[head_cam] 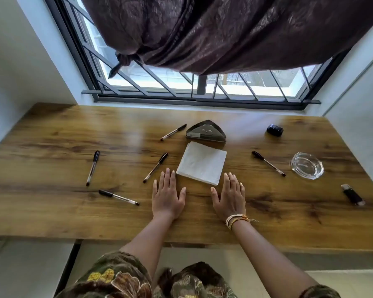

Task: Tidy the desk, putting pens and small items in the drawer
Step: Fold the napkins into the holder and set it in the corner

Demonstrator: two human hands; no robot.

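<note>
Several black-capped pens lie scattered on the wooden desk [52, 160]: one at the far left [92, 167], one near the front left [119, 197], one left of the napkins [155, 167], one farther back [173, 132], one on the right [268, 163]. A black lighter [353, 194] lies at the right edge. A small black object [275, 129] sits at the back right. My left hand [167, 195] and my right hand [229, 197] rest flat on the desk, fingers apart, holding nothing. No drawer is visible.
A stack of white napkins [201, 162] lies just beyond my hands, with a dark triangular napkin holder [206, 132] behind it. A glass ashtray [306, 165] stands on the right. A barred window and a tied curtain [224, 33] are behind the desk.
</note>
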